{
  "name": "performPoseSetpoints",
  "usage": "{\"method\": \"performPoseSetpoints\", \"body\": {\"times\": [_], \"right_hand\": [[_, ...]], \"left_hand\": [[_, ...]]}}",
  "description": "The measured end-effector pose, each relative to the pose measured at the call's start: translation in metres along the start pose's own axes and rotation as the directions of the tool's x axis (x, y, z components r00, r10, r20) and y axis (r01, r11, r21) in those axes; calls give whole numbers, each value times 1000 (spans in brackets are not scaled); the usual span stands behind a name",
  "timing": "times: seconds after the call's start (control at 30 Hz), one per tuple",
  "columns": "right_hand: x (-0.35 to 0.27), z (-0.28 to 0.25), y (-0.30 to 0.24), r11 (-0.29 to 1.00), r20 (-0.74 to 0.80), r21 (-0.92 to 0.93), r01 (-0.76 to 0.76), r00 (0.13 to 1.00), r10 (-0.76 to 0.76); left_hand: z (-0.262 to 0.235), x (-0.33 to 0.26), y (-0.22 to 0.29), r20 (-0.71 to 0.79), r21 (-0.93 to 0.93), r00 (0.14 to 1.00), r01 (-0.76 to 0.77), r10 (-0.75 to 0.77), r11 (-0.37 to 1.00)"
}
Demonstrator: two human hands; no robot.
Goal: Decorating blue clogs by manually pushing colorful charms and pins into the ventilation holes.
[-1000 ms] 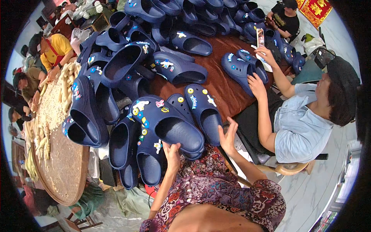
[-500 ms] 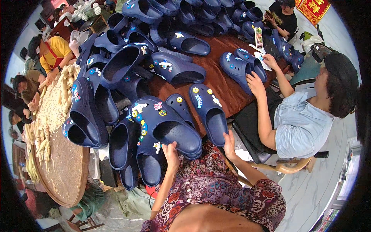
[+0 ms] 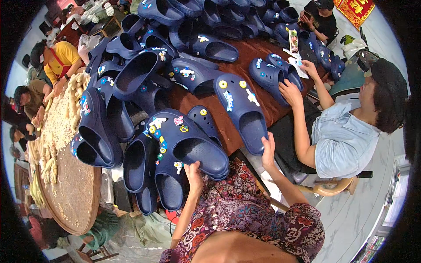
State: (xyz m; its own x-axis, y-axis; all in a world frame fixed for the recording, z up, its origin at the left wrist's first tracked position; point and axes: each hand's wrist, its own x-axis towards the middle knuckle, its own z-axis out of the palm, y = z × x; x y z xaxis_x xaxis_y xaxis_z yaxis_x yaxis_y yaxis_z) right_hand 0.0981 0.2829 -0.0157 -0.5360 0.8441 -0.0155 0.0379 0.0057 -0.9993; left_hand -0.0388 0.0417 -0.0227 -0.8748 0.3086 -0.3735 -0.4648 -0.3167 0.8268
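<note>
clog (image 3: 243, 109), dark blue with small charms, lies on the brown table (image 3: 263, 52) at its near edge. my right hand (image 3: 267, 151) has fingers curled on its heel end. my left hand (image 3: 194, 172) rests half-closed on the rim of a second clog (image 3: 188, 142). risk: my one-sided grip lets the heel slide off the edge, or a tug upsets the stacked clogs (image 3: 101, 131) nearby.

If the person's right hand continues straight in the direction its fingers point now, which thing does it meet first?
The right hand already touches the heel end of a navy clog decorated with charms. Its fingers point up along that clog, so it would probably press further onto it before anything else, though depth is hard to judge here.
</note>
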Motion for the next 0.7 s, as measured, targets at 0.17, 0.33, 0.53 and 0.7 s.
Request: {"method": "performPoseSetpoints", "body": {"times": [0.17, 0.33, 0.53, 0.7], "right_hand": [[45, 15, -18, 991, -8, 132, 21, 1000, -20], [92, 24, -34, 969, 22, 243, 47, 998, -54], [169, 88, -79, 989, -44, 71, 131, 991, -129], [262, 129, -73, 996, 31, 33, 85, 996, -86]], "left_hand": [[-2, 0, -4, 39, 0, 998, -58, 58, 998], [0, 0, -4, 54, -32, 997, -50, 52, 998], [8, -9, 13, 33, -47, 999, 18, -16, 999], [0, -5, 3, 60, -28, 998, 0, 2, 1000]]}}
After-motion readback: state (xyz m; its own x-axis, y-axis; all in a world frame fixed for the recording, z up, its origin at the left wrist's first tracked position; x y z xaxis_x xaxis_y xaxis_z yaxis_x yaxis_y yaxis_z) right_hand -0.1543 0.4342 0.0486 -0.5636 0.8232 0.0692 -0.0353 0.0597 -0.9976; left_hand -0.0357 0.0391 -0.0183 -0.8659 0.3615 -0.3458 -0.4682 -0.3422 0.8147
